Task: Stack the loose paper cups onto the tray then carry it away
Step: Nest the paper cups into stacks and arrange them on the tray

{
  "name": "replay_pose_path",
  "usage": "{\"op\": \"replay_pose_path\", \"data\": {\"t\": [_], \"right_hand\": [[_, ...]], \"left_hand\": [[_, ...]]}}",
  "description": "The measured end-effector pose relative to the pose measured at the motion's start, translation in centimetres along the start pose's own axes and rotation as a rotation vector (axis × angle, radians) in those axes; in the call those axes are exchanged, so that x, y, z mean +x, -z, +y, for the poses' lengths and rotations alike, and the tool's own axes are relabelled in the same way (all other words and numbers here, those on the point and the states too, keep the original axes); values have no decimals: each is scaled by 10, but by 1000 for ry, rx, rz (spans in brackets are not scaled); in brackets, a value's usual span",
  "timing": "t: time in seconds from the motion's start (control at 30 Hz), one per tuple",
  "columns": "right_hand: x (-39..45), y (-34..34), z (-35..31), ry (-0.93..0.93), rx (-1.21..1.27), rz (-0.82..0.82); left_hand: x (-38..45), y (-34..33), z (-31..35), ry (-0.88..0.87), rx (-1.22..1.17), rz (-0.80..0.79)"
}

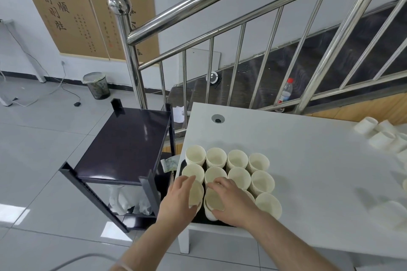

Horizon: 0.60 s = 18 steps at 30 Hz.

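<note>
Cream paper cups stand upright in nested stacks, packed in rows on a dark tray at the white table's near left corner. More loose cups lie on their sides at the table's far right edge.

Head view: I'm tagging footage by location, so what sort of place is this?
Probably an office or lobby beside a staircase: steel stair railing, calligraphy scrolls on the wall, white desk with stacked paper cups.
</note>
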State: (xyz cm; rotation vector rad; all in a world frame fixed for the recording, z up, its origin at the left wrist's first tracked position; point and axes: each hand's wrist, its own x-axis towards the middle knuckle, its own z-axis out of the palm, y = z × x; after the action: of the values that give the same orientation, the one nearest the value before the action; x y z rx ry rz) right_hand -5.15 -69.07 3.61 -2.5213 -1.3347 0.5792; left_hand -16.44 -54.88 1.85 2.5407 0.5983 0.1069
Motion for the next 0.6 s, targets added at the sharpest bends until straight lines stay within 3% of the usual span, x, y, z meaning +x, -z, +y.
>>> {"op": "replay_pose_path", "data": {"t": [0.17,0.6], "right_hand": [[4,-8,5,-18,-45,-25],[8,-10,10,-42,-122,-17]], "left_hand": [[2,-8,-7,29,30,-94],[10,-9,-3,46,97,-121]]}}
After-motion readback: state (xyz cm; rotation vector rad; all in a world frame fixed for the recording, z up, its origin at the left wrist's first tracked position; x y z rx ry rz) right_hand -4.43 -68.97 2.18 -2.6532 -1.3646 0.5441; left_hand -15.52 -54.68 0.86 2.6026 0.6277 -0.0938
